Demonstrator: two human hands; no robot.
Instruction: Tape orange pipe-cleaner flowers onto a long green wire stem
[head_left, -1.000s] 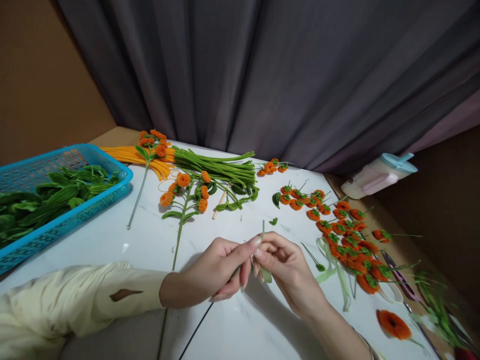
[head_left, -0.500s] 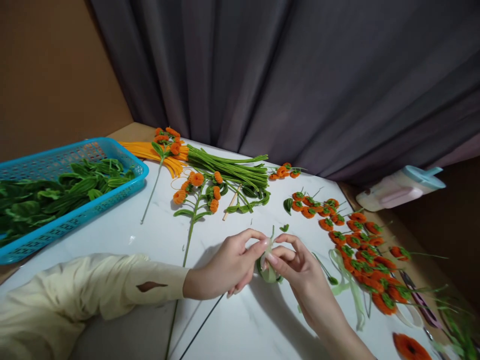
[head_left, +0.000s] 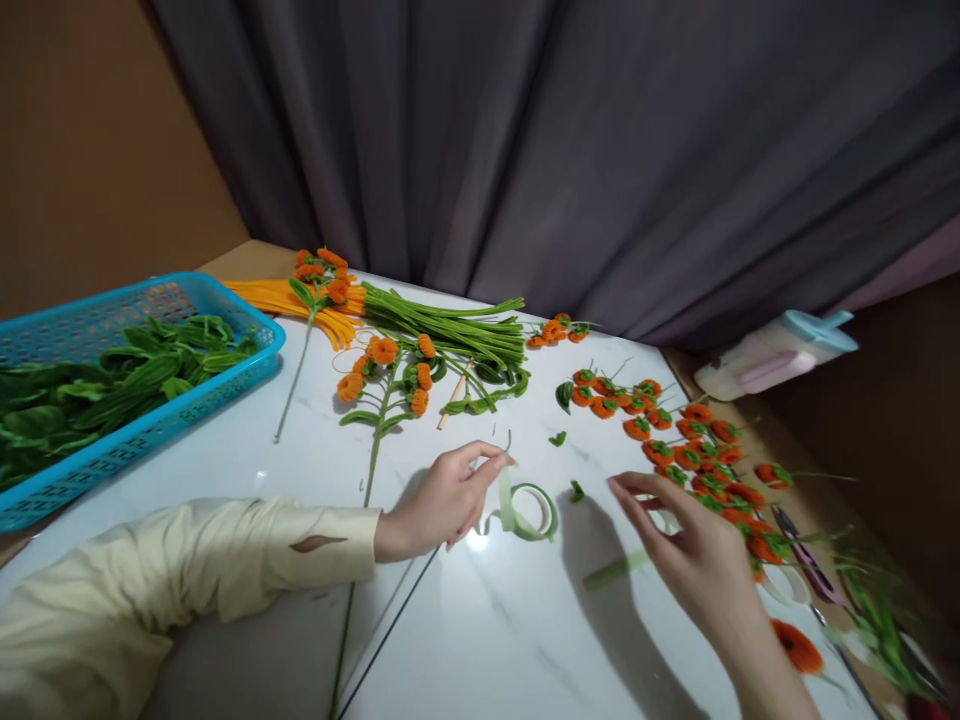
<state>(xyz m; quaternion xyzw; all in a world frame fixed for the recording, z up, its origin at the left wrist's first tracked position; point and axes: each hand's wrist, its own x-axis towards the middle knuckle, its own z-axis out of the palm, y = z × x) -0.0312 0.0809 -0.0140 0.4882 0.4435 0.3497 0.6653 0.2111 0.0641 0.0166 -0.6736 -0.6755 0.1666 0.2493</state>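
Left hand (head_left: 442,503) pinches a pale strip (head_left: 505,502), tape roll (head_left: 553,518) at four o'clock; right hand's (head_left: 701,555) fingers narrow, grip unclear; basket (head_left: 271,347) cut off, nine o'clock.

On the table (head_left: 480,640): leaves (head_left: 150,370) in basket (head_left: 142,442) at left, 1 tape roll (head_left: 553,520) at centre, stem bundle (head_left: 457,332) behind, flower heads (head_left: 686,457) at right, probably scissors (head_left: 810,568) beside.

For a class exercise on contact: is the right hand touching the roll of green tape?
Apart. The head view shows white tabletop between the right hand and the roll of green tape.
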